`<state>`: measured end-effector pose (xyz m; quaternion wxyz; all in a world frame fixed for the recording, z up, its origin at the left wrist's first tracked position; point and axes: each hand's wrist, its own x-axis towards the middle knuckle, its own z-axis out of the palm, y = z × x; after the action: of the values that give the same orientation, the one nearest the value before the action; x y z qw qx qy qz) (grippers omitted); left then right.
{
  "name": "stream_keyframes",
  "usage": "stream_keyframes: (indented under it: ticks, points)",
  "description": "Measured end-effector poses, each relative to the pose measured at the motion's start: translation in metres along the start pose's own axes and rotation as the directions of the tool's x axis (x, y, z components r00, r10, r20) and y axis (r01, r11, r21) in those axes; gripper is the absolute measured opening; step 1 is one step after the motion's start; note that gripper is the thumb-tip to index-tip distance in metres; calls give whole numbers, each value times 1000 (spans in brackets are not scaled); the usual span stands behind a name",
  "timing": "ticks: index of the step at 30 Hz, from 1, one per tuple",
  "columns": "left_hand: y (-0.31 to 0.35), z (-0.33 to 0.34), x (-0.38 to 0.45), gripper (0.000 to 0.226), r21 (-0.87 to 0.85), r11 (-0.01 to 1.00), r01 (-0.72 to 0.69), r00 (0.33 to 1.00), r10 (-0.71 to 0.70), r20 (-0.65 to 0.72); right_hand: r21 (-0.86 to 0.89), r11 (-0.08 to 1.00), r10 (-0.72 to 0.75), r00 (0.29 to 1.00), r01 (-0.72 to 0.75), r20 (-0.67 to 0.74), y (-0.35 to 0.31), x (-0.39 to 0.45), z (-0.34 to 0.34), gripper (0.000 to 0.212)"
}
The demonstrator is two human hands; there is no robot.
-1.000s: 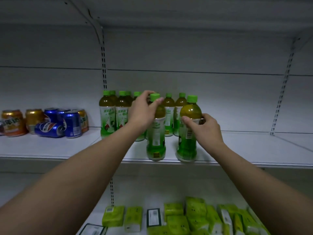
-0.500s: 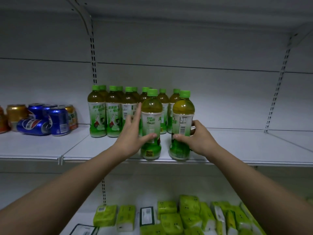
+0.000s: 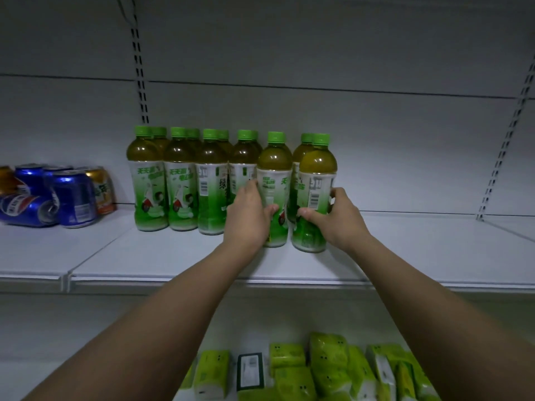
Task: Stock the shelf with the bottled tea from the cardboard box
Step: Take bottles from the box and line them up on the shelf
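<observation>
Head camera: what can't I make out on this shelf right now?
- Cardboard box: not in the head view at all.
- Back row of tea bottles: hidden behind the front row, so no count.
- Left hand fingers: hidden behind its bottle.
- Cans: cut off by the left edge.

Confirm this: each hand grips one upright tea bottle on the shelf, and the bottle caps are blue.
Not quite. The left hand and the right hand do each grip an upright tea bottle on the shelf, but the head view shows the caps are green, not blue.
</observation>
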<state>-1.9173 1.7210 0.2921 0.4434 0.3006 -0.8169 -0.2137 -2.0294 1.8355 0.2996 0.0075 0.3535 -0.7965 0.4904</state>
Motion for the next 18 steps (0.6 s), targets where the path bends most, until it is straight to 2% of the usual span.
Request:
stream_keyframes:
  ticks: [5, 12, 18]
  points:
    - [1, 22, 12, 46, 55, 998, 0, 998, 3, -57, 13, 1000, -24, 999, 25, -24, 6, 19, 13, 59]
    - [-3, 36, 33, 43, 50, 998, 40, 998, -37, -54, 27, 999, -36, 999, 37, -35, 12, 36, 22, 57]
    - [-4, 40, 32, 42, 85, 996, 23, 997, -18, -70, 41, 998, -41, 998, 42, -37, 13, 38, 24, 58]
